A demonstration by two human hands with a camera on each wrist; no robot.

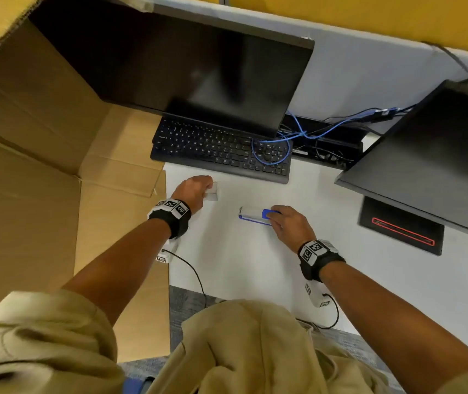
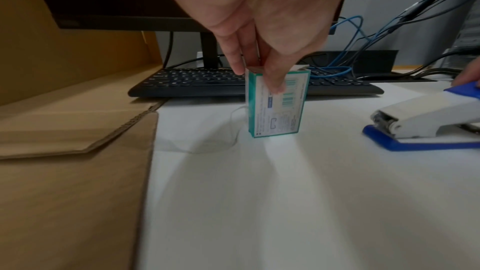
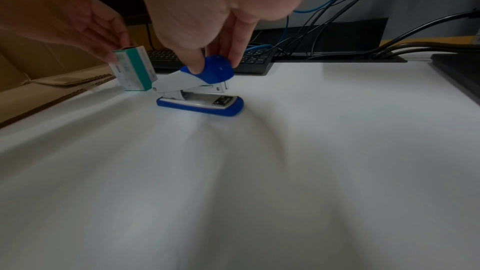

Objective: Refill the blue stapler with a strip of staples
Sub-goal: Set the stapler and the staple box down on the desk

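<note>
The blue and white stapler [image 1: 255, 216] [image 3: 200, 89] [image 2: 426, 122] sits closed on the white desk. My right hand [image 1: 286, 223] [image 3: 215, 61] pinches its blue front cap between thumb and fingers. To the left, a small teal and white staple box [image 2: 276, 106] [image 3: 133, 71] [image 1: 212, 191] stands upright on its end on the desk. My left hand [image 1: 195, 189] [image 2: 259, 73] pinches the box at its top, thumb on the printed face and fingers behind. No staple strip shows outside the box.
A black keyboard [image 1: 221, 150] lies just beyond both hands under a dark monitor [image 1: 187, 66]. Flattened cardboard [image 1: 56, 180] covers the desk's left side. Blue and black cables [image 1: 312, 135] tangle at the back right, beside a second monitor [image 1: 432, 157] and its base.
</note>
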